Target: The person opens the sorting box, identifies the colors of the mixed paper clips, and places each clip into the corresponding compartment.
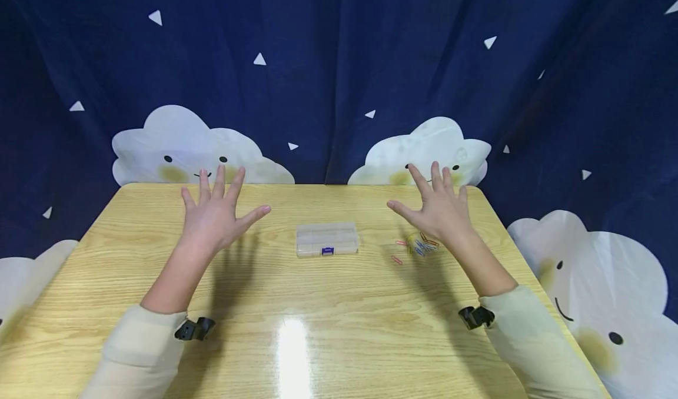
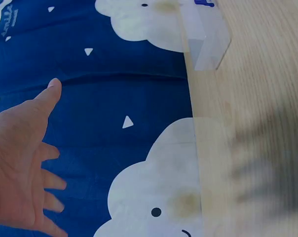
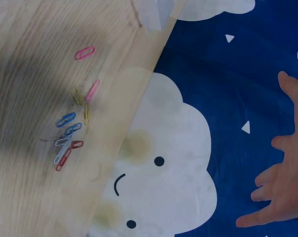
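My left hand [image 1: 210, 219] is held above the left part of the table with its fingers spread and nothing in it. On the other side my right hand [image 1: 442, 210] hovers in the same way, fingers apart and holding nothing. Below and beside the right hand lies a loose group of paper clips [image 1: 421, 248]; in the right wrist view pink, yellow, blue, white and red paper clips [image 3: 66, 119] show. Between the hands sits a clear plastic box [image 1: 327, 238] with compartments and a purple latch [image 1: 328, 250] on its near side, its lid down.
The wooden table [image 1: 339, 305] has its far edge against a dark blue curtain [image 1: 318, 63] printed with clouds and small white triangles. A black wrist camera [image 1: 195, 329] is strapped at the left sleeve, another wrist camera [image 1: 476, 316] at the right. Both hands cast shadows on the wood.
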The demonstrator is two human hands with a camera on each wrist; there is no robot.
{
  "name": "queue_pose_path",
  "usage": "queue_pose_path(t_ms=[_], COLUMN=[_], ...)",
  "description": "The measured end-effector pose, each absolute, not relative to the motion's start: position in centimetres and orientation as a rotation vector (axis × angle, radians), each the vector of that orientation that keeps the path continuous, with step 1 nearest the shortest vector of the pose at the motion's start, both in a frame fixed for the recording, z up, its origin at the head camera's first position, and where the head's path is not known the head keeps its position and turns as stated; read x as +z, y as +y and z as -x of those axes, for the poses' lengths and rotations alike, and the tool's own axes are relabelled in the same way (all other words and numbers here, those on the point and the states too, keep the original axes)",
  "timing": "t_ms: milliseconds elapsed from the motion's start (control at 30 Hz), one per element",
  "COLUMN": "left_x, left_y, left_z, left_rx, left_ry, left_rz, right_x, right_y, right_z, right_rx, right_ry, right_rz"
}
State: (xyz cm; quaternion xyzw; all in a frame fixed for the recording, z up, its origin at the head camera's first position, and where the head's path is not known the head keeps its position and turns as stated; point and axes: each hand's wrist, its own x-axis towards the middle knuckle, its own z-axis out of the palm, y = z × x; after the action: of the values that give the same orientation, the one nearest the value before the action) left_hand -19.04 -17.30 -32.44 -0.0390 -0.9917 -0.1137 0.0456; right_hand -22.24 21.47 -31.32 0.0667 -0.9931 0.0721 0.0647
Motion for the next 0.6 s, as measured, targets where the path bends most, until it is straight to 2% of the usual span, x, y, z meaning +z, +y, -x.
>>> queue_pose_path(t_ms=[600], left_x=[-34.9], left_y=[-16.6], left_z=[19.6], left_rx=[-0.578], left_ry=[-2.960], left_rz=[0.276], right_x=[-33.6], right_y=[20.8], right_z=[21.9], right_rx=[0.268], right_ry=[-2.958], right_rz=[-0.344])
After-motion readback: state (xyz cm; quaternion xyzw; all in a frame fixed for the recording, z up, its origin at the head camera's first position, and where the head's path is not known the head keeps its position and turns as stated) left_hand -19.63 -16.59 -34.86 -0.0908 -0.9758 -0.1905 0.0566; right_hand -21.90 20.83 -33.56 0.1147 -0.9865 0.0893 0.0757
